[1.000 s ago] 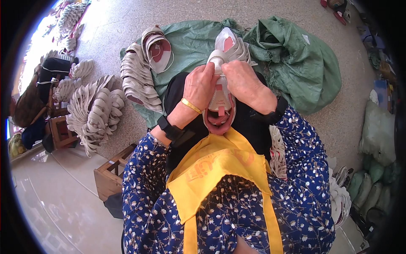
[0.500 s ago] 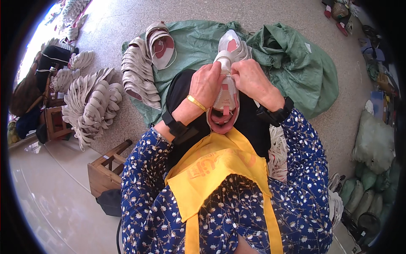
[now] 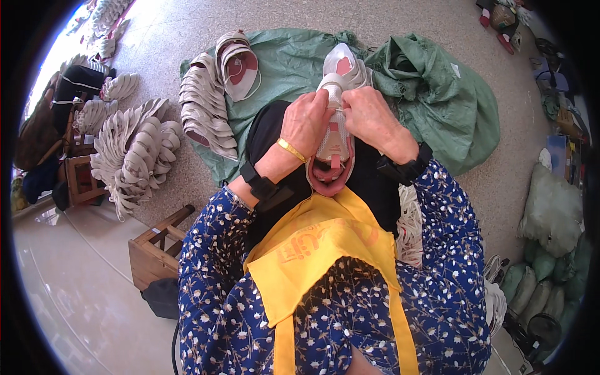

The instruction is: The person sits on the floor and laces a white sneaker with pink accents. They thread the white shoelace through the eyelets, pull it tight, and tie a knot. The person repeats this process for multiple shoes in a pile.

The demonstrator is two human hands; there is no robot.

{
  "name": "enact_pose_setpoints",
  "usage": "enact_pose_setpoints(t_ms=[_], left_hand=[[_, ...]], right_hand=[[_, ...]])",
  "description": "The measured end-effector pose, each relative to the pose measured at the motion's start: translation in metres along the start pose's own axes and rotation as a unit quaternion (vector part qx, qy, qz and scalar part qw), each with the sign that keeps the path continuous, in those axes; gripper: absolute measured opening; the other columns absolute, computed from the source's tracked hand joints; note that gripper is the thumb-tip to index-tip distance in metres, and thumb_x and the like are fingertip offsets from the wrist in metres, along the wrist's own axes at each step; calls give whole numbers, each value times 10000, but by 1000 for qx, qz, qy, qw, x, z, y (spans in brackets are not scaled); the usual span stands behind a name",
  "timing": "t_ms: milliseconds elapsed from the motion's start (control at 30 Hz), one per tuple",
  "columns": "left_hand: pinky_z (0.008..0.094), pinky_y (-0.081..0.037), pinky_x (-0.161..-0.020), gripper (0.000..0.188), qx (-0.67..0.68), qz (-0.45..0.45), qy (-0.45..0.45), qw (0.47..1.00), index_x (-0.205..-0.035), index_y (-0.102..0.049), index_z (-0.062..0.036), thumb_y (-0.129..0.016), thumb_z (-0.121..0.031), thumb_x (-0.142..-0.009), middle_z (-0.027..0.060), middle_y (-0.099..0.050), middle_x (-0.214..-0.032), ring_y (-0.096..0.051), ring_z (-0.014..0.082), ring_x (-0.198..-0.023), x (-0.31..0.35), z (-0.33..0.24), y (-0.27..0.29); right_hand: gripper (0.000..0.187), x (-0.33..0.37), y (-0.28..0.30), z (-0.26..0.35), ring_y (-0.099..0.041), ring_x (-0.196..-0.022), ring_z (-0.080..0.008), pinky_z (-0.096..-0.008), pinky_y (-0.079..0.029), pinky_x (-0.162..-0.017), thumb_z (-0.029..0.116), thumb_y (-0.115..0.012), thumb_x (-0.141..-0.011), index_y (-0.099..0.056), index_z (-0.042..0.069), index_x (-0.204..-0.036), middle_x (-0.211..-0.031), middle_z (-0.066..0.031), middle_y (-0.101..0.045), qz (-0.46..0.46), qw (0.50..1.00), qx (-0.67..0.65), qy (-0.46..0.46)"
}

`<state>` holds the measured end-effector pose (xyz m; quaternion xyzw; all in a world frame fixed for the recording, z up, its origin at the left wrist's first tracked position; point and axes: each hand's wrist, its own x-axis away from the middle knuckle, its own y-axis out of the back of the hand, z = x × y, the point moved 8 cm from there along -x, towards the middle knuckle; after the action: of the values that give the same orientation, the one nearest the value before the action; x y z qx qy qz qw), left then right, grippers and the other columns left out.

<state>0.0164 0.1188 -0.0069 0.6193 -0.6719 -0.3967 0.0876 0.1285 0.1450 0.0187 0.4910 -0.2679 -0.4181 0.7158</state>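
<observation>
speckled stone floor (image 3: 181, 28) stretches out under everything, with shiny pale tile (image 3: 94, 275) at the lower left and a wooden stool (image 3: 152, 255) standing near the person's left side. a green sheet (image 3: 284, 65) is spread ahead of the knees, and a crumpled green sack (image 3: 459, 122) sits to its right. on the sheet's left lies a curved row of pale shoe tops (image 3: 203, 112), nested one inside another, with an open one (image 3: 242, 67) at the far end showing its red inside. larger bundles (image 3: 140, 156) of the same kind lie farther left on the floor.

one pale shoe (image 3: 333, 149) rests between the thighs, toe pointing away, its pink-lined opening toward the yellow apron (image 3: 312, 247). more pale pieces (image 3: 344, 60) lie just past its toe.

the left hand (image 3: 306, 122), with a gold bracelet (image 3: 291, 149) at the wrist, has its fingers curled in and pinched on the shoe's left edge. the right hand (image 3: 377, 124) faces it, fingers bent and closed on the right edge. whether they also grip a thin strand is too small to tell.
</observation>
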Motion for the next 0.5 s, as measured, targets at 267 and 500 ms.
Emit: enact_pose_setpoints(t_ms=[267,500], left_hand=[[475,-499,-662,212,5,0,-1,1000,-912,-522,-27,-715,-78,-840,165,-605,-799,-622,401,-759,0,2,1],[475,-496,-645,208,24,-4,0,1000,-912,-528,-23,-716,-74,-839,171,-612,-795,-625,405,-738,0,0,5]], right_hand=[[131,0,1,4,-683,-779,-440,-516,-541,-711,49,-605,-804,-686,-30,-739,-773,-265,-674,-54,995,-50,72],[126,-2,-7,-26,-709,-684,-229,-354,-553,-658,82,-722,-832,-707,-30,-889,-777,-132,-717,32,979,-192,-55]])
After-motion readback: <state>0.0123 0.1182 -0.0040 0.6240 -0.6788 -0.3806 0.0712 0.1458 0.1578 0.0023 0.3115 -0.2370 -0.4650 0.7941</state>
